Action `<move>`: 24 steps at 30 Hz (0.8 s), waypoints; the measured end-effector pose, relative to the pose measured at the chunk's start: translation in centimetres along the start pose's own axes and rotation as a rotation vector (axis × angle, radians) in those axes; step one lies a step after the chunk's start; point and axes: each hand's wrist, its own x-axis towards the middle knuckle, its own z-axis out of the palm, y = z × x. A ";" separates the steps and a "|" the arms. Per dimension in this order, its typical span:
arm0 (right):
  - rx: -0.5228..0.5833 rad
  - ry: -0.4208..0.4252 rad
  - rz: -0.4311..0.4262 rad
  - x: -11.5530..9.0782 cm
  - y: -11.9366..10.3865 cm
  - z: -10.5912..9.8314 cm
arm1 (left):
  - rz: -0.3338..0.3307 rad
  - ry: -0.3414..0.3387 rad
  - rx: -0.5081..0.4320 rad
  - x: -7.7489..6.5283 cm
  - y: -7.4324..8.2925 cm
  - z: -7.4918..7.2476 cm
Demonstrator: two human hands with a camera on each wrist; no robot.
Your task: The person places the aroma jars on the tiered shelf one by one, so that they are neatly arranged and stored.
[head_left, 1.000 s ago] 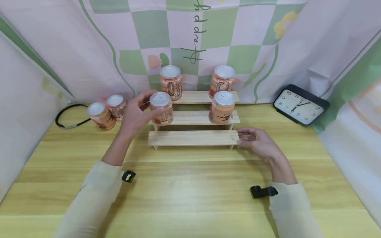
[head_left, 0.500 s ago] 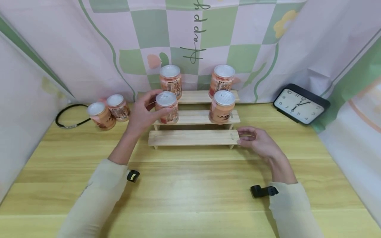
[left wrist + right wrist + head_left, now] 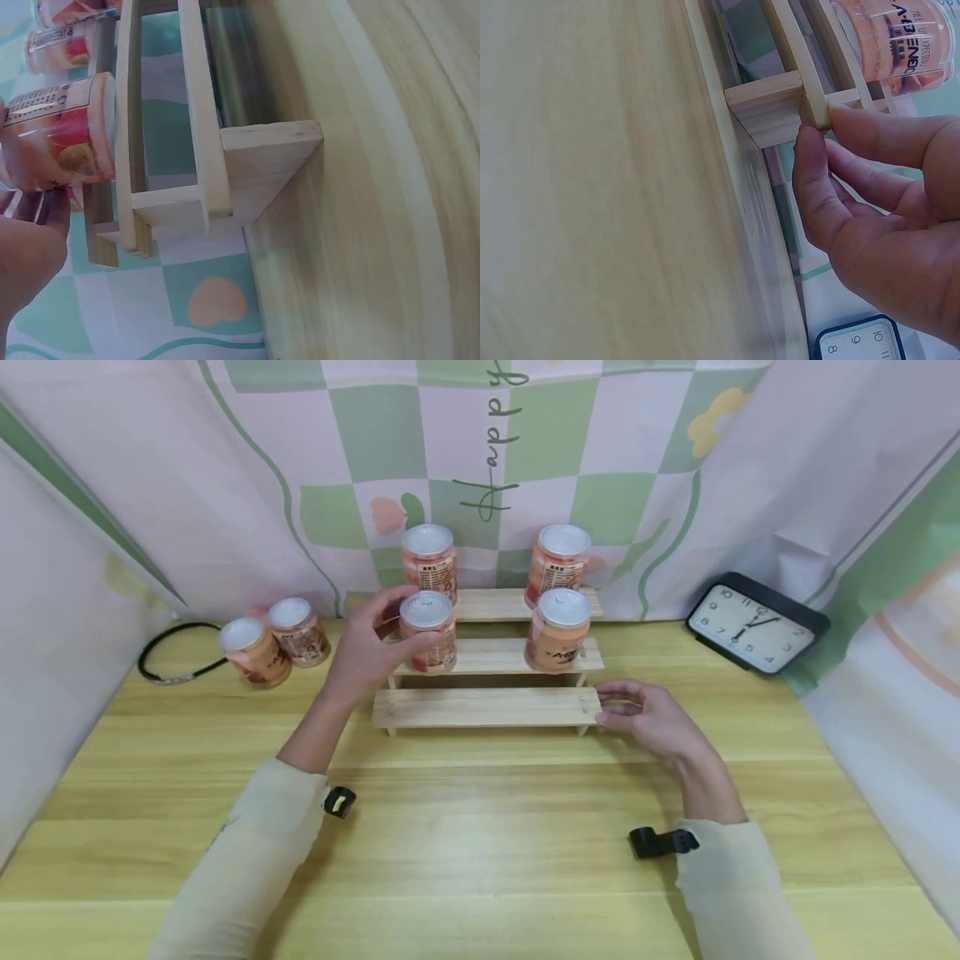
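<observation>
A wooden three-step rack (image 3: 487,708) stands against the back, with cans at both ends of its upper two steps. My left hand (image 3: 365,647) grips a clear can (image 3: 429,647) with a silver lid at the left end of the middle step, thumb across its front. In the left wrist view this can (image 3: 64,139) is upright on the step, its printed label showing. My right hand (image 3: 648,718) pinches the right end of the lowest step between thumb and fingers, as the right wrist view shows with the fingertips (image 3: 810,150) at the board's corner.
A second can (image 3: 558,639) sits at the middle step's right end. Two cans occupy the top step, left (image 3: 430,564) and right (image 3: 558,564). A pair of cans (image 3: 258,653) and a black cord loop (image 3: 153,672) lie left on the table. A clock (image 3: 753,625) leans at the right.
My left hand has slid the can it holds to the right along the middle step, by about half a can's width. The right hand keeps its place on the lowest step.
</observation>
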 end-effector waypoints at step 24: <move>0.002 0.008 0.001 -0.1 0.0 0.1 | -0.034 0.149 0.055 -1.7 -1.5 -5.5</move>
